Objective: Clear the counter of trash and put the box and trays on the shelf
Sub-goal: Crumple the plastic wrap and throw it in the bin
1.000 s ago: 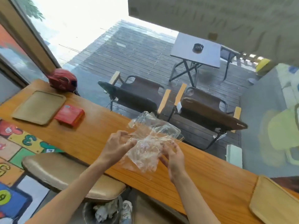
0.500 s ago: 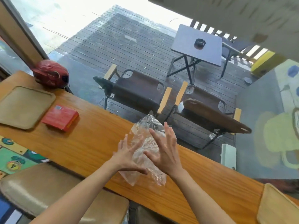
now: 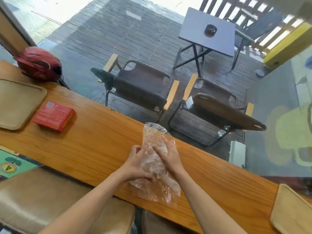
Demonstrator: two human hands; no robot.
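Observation:
A crumpled clear plastic bag [image 3: 157, 188] lies upright-ish on the wooden counter [image 3: 94, 142] in front of me, squeezed between both hands. My left hand [image 3: 135, 165] grips its left side, thumb under the plastic and fingers curled on it. My right hand [image 3: 169, 157] presses straight fingers flat against its right side. A red box [image 3: 54, 116] lies further left on the counter, next to a tan tray [image 3: 18, 103]. Another tan tray [image 3: 293, 211] sits at the counter's right end, partly cut off by the frame.
A red helmet [image 3: 38, 63] rests at the counter's far left corner. Padded stool seats [image 3: 50, 201] stand below the near edge. Beyond the counter a window looks onto a deck with two dark chairs [image 3: 140, 88] and a small table [image 3: 207, 31].
The hands have brought the bag down from the air onto the counter and pressed it narrower between them. My view has shifted right and nearer to the counter.

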